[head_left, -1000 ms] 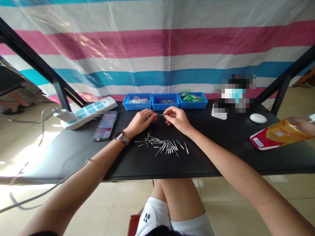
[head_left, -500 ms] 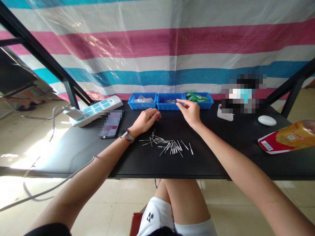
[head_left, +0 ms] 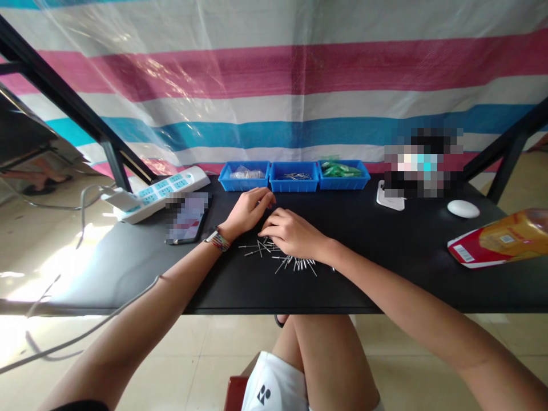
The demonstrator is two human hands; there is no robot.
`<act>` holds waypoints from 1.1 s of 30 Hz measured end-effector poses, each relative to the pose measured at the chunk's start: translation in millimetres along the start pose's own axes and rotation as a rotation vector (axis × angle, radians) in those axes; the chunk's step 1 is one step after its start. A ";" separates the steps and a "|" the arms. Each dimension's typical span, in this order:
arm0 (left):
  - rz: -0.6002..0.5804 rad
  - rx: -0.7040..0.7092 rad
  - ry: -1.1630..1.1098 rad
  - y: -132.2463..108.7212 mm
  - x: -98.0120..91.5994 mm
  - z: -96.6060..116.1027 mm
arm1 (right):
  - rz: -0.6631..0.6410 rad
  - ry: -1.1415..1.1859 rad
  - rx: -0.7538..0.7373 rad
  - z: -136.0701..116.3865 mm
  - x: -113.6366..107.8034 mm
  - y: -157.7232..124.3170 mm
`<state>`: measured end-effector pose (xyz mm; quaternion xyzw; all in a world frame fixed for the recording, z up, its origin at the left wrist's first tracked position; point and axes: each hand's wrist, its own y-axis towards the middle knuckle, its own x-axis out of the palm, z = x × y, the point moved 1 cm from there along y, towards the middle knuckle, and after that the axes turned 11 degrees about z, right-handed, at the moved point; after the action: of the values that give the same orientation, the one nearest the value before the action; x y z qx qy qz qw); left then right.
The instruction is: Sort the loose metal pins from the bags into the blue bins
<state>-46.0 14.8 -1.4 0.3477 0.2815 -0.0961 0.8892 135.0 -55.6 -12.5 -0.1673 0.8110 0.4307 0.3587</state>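
Many thin silver pop rivets (head_left: 299,264) lie in a loose pile on the black table. My right hand (head_left: 295,234) is over the left part of this pile, palm down. Its fingers are bent and slightly apart, with no rivet visible between them. Close beside it, my left hand (head_left: 249,211) rests on the table with loosely curled fingers; whatever is under them is hidden. Behind the hands stands a blue bin (head_left: 293,185) holding several of the same rivets. A colourful woven bracelet (head_left: 220,239) is on my left wrist.
Left and right are a blue bin (head_left: 244,185) of clear bags and a blue bin (head_left: 344,183) of green packets. A power strip (head_left: 165,191) and phone (head_left: 188,220) lie left. A white case (head_left: 390,200), white mouse (head_left: 463,209) and drink bottle (head_left: 500,240) are right.
My right hand has moved from the middle blue bin down and left to the rivet pile. My left hand has stayed nearly still. The view has shifted slightly.
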 end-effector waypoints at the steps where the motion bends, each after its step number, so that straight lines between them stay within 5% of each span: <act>1: -0.003 0.003 -0.001 0.2 -0.1 0.7 | -0.002 -0.033 0.004 2.0 0.2 -0.5; 15: -0.038 0.017 0.012 0.0 0.2 -3.6 | 0.008 -0.033 0.078 12.2 -19.8 0.3; 20: -0.044 0.006 -0.006 0.1 -0.6 -5.1 | 0.252 0.143 0.164 23.3 -21.5 1.9; 26: -0.073 0.021 -0.055 0.0 -2.1 -4.3 | 0.613 0.564 0.600 42.1 -16.9 1.9; 33: -0.013 0.074 -0.042 -0.4 0.4 -2.4 | 0.673 0.679 0.754 52.1 -6.2 0.1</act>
<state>-47.0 16.1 -3.3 0.3766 0.2613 -0.1196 0.8807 162.0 -13.1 -27.4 0.1089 0.9852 0.1261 -0.0411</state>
